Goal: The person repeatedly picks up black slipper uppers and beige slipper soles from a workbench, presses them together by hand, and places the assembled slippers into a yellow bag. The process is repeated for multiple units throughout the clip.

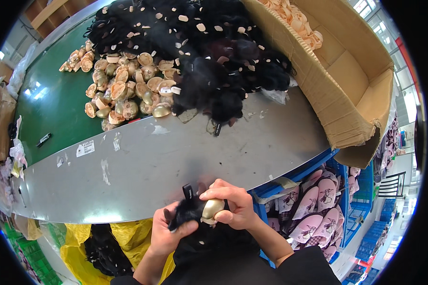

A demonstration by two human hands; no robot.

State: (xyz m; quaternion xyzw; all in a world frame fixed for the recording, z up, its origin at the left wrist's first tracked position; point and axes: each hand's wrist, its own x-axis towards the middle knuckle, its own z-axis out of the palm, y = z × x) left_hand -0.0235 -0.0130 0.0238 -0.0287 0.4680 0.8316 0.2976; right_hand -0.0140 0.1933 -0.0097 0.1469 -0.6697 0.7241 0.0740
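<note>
Just in front of the table's near edge, my left hand (164,236) is closed around a small black furry plush piece (184,215) with a black tag sticking up. A rounded shell with a shiny gold dome (214,207) is gripped in my right hand (237,205), thumb and fingers on its sides. Shell and fur touch; how they join is hidden by my fingers. Farther back lies a heap of similar gold and peach plastic shells (128,88), some showing their hollow insides. Beside it spreads a large pile of black plush pieces (214,80) with pale bits on it.
A tall cardboard box (337,95) with peach parts (297,21) stands at the right. Below it, a blue crate (271,190) holds pink slippers (325,192). A yellow bag (76,247) with black plush is at lower left. A black marker (43,139) rests on the green surface (43,104).
</note>
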